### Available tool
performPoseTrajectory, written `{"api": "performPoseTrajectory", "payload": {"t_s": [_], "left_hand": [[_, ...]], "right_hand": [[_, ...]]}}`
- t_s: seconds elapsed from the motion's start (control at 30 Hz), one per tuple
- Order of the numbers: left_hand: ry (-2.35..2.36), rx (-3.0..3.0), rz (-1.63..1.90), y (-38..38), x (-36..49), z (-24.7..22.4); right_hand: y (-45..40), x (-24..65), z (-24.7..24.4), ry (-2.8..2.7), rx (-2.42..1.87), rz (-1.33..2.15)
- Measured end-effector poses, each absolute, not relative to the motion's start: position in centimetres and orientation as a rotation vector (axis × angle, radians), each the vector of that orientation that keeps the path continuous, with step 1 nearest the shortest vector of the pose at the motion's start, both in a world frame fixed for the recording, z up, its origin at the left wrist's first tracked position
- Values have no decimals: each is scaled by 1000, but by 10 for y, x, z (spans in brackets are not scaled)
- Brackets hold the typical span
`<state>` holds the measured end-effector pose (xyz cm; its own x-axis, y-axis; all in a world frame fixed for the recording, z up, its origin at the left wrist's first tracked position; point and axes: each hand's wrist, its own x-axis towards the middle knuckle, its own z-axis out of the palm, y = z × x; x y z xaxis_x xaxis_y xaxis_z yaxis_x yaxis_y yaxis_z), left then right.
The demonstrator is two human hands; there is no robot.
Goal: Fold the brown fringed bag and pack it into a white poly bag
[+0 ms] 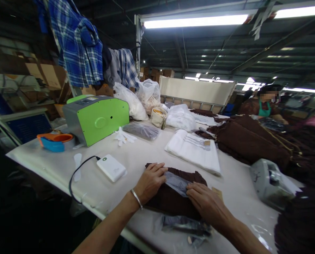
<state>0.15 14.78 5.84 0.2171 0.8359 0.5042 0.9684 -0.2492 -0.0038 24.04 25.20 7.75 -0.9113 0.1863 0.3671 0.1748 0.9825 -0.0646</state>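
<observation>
A folded dark brown garment (170, 203) lies on the table in front of me, with a strip of clear plastic (177, 182) across its upper part. My left hand (150, 181), with a silver bangle at the wrist, rests on the garment's left side, fingers stretched toward the plastic's left end. On the other side, my right hand (206, 201) lies over the garment's right edge, its fingertips touching the strip's right end. Both hands look flat, though their undersides are hidden. Just below the garment is a crumpled clear plastic bag (183, 225) with something dark inside.
A stack of white plastic bags (194, 150) lies beyond the garment. To the left are a white device (111, 168) with a black cable, a green machine (101, 120) and an orange-and-blue tape dispenser (55, 141). A grey dispenser (271, 183) and brown garments (247, 137) occupy the right, near another person.
</observation>
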Motion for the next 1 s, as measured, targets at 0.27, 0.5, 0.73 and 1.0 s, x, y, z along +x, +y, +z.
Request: {"api": "performPoseTrajectory", "payload": {"t_s": [0.27,0.5,0.73,1.0], "left_hand": [[-1840,-2222,-535,119,-5,71],[-1781,-2367,-627,132,31,89],[-1885,-2375,-381,148,50,37],[-1894,-2380,-365,149,46,38]], "right_hand": [[244,266,95,-2660,-519,235],[188,258,79,-2790,-332,314],[177,237,48,-2789,-392,2],[190,255,64,-2672,-468,385]]}}
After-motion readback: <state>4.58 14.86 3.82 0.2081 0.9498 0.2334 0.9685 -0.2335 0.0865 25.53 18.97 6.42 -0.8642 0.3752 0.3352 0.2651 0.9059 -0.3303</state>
